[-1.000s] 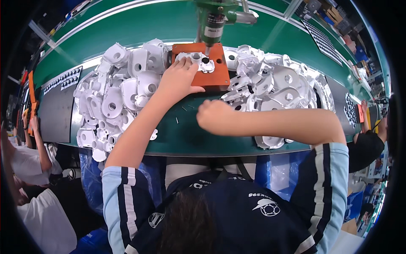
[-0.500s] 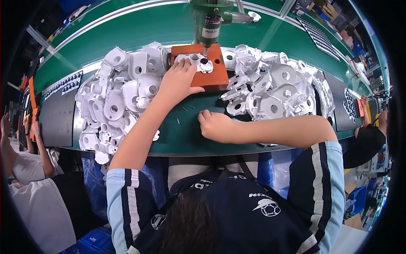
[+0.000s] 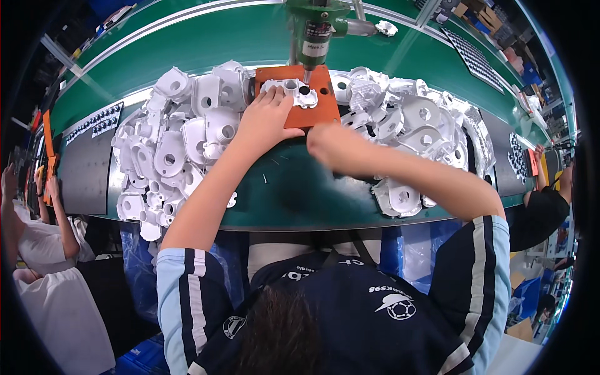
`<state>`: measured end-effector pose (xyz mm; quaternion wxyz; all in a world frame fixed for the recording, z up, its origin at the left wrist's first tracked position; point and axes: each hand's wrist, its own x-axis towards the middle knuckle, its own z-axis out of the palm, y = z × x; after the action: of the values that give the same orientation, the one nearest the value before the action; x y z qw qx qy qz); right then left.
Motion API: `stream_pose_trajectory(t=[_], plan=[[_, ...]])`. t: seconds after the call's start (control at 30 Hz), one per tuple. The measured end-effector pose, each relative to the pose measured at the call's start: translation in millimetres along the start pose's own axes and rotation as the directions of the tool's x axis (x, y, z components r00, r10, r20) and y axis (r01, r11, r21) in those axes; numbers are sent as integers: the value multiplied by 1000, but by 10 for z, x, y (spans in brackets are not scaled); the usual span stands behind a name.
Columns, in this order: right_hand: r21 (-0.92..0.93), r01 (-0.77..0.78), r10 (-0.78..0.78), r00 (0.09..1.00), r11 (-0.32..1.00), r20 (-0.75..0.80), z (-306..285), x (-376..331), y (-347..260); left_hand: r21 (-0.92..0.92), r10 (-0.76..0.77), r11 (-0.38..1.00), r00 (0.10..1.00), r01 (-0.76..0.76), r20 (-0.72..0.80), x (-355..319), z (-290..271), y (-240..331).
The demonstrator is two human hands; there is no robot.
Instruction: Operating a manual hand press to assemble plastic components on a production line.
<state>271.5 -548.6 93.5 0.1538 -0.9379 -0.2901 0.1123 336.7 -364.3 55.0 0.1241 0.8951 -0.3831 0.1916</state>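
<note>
I'm looking at a small white part point(image 3: 296, 95) that lies up at twelve o'clock in my view, on top of a flat orange block point(image 3: 306, 119). The white part is longer than it is tall, with bumpy, wavy edges. Near its middle it has a round white ring point(image 3: 290, 83) with a hole in it. Just beside that, toward three o'clock, sits a round black spot point(image 3: 304, 90), dark as ink. The end past the black spot dips a bit lower than the rest. The far end, toward nine o'clock, is partly under fingers, so I can't see all of it.

The left hand point(image 3: 265, 119), at eleven o'clock, lays its fingers flat on that end, with the thumb stuck out wide along the near side of the block. It presses on the part and does not pinch around it.

The right hand point(image 3: 334, 147) is between one and two o'clock, close to the block's near corner. It is blurry and looks curled up, and I can't tell if anything is inside it.

A green machine point(image 3: 315, 30) hangs at twelve o'clock, and its thin metal tip point(image 3: 307, 76) points down near the black spot. I can't tell if they touch.

Big heaps of white pieces sit on both sides: one heap point(image 3: 169, 147) between nine and ten o'clock, another heap point(image 3: 412, 137) at two. A few thin little pins point(image 3: 265, 179) lie on the green table point(image 3: 294, 200) at ten o'clock.
</note>
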Motion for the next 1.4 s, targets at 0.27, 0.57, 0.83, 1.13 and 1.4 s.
stream_pose_trajectory(t=[0.27,0.57,0.83,1.13,1.4], plan=[[736,-349,357,921,579,156,-674,552,730,-15,-23,1000,998,24,58,5,-9,12],[745,-453,436,867,489,242,-574,844,719,-8,-1,1000,999,1,34,-6,-29,20],[678,-432,400,890,594,217,-579,829,685,18,11,1000,1000,-10,-17,-10,-7,17],[641,-379,344,920,667,186,-475,874,718,21,14,1000,1000,-13,-15,-6,-10,16],[444,-322,449,867,836,-216,-1260,659,1360,13,-5,1000,1000,4,6,10,-43,46]])
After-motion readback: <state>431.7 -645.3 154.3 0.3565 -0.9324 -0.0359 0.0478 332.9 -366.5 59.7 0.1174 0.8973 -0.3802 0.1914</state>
